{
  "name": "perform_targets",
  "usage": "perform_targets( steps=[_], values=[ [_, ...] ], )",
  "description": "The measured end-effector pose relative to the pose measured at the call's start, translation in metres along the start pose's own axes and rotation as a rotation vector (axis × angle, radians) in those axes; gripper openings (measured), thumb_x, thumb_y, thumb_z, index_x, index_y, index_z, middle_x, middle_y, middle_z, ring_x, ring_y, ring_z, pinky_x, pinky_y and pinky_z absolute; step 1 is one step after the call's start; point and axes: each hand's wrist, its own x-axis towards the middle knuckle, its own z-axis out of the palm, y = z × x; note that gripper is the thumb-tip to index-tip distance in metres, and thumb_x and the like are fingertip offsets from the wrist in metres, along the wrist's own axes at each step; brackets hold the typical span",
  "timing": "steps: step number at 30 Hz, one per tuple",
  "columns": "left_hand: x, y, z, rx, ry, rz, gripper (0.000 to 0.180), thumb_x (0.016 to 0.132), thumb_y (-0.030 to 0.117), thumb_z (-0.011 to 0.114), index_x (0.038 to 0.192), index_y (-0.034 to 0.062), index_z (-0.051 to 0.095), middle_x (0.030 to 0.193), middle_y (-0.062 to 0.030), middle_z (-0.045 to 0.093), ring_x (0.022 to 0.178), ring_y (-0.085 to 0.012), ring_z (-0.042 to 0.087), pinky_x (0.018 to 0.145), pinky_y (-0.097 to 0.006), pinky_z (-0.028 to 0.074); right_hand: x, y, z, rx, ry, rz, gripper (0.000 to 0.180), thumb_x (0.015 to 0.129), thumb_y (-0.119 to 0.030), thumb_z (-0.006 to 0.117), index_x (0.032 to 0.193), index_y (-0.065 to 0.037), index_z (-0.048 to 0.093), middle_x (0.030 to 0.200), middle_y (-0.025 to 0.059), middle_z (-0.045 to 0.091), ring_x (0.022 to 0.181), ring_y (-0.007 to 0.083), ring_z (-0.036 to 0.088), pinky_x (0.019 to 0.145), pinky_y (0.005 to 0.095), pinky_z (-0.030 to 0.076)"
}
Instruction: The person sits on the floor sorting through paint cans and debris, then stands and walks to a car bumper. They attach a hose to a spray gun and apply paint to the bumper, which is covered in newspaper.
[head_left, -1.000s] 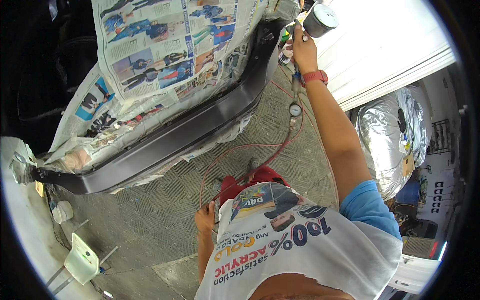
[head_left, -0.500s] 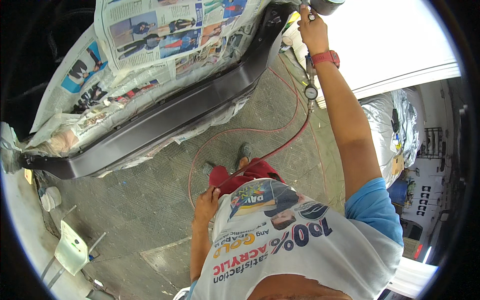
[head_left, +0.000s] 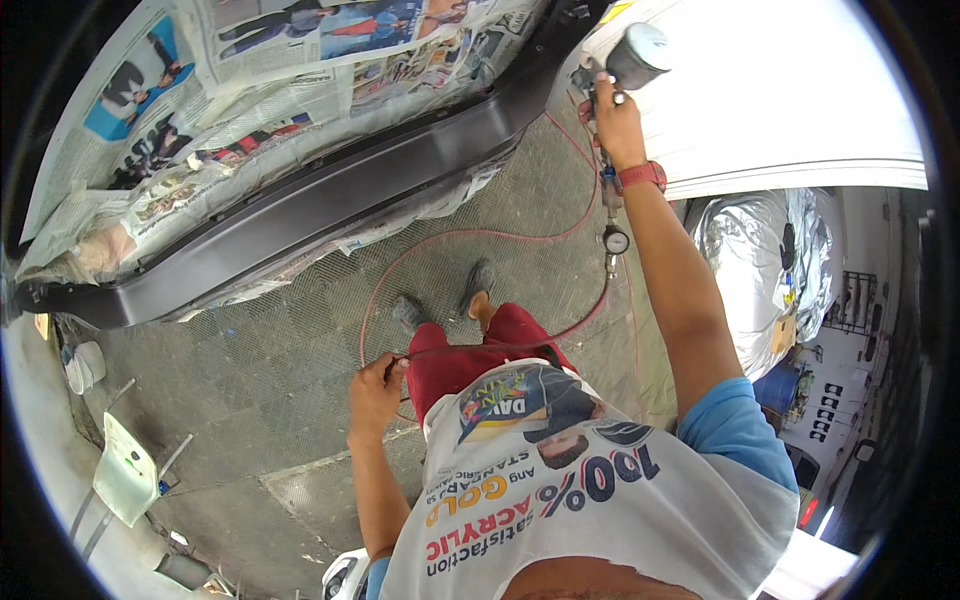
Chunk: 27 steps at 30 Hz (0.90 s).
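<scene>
My right hand [head_left: 618,125] is wrapped round the handle of a spray gun [head_left: 592,82] with a grey paint cup [head_left: 638,57] on top. Below the gun's handle hangs a round pressure gauge [head_left: 616,240], where a red air hose [head_left: 590,318] joins. The hose sweeps back across my body to my left hand [head_left: 378,395], whose fingers are closed on it. To the left of the gun stretches a long dark grey car panel [head_left: 330,215], apart from the gun. Newspaper [head_left: 270,130] masks the area along the panel's far side, and more paper shows under its near edge.
A plastic chair [head_left: 128,470] and a white bucket [head_left: 85,367] stand at the left. The hose loops over the textured floor [head_left: 300,370] around my feet. A silver cover [head_left: 745,265] drapes something large at the right, beside a bright white surface [head_left: 780,90].
My right hand and the spray gun have come nearer to me, so the whole cup now shows. My left hand has moved left with the hose. The panel sits slightly further left and higher in view.
</scene>
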Motion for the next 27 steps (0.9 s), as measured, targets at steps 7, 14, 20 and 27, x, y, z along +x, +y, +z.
perform_targets(
  steps=[7,14,20,27],
  values=[
    [0.072,-0.015,0.049,0.097,-0.142,0.170,0.038,0.105,0.038,0.060,0.124,0.0057,0.070,0.113,-0.0177,0.071,0.103,-0.0360,0.068,0.086,-0.046,0.051,-0.030,0.024,-0.069,0.479,0.282,-0.096,0.067,0.111,-0.056,0.036,0.131,0.003,0.059,0.112,0.0171,0.071,0.090,0.0246,0.071,0.051,0.0309,0.055],
    [0.250,0.224,0.059,-0.998,-0.337,0.251,0.063,0.111,0.056,0.040,0.143,0.0057,0.062,0.094,0.0001,0.057,0.083,-0.0117,0.048,0.078,-0.029,0.044,-0.116,0.103,-0.101,0.610,0.462,0.184,0.073,0.110,-0.061,0.031,0.141,0.000,0.055,0.123,0.0157,0.073,0.103,0.0233,0.072,0.050,0.0305,0.054],
    [0.399,0.405,0.079,-1.522,-0.604,0.281,0.058,0.114,0.044,0.033,0.152,0.0023,0.046,0.079,-0.0001,0.042,0.070,-0.0148,0.039,0.066,-0.030,0.036,-0.159,0.190,-0.120,0.635,0.531,0.376,0.070,0.110,-0.063,0.030,0.156,-0.012,0.041,0.128,0.0168,0.070,0.108,0.0264,0.070,0.052,0.0313,0.054],
    [0.529,0.464,0.132,-1.714,-0.684,0.402,0.058,0.113,0.042,0.029,0.166,0.0192,0.024,0.075,-0.0012,0.041,0.065,-0.0153,0.037,0.065,-0.033,0.035,-0.165,0.274,-0.179,0.698,0.601,0.409,0.077,0.106,-0.069,0.033,0.168,-0.025,0.019,0.140,0.0172,0.063,0.118,0.0303,0.067,0.055,0.0364,0.058]
  ],
)
